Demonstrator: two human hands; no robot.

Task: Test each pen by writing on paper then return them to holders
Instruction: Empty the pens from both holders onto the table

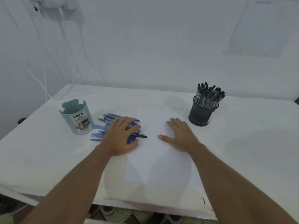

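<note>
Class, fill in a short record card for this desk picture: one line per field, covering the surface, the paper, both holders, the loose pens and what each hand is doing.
surface: white table
paper: blank white sheet, centre
left holder: pale blue organizer cup, no pens visible in it
right holder: black mesh cup, packed with black-capped pens
loose pens: blue pile between blue cup and sheet
left hand: resting flat on the pile
right hand: flat on the sheet
</note>
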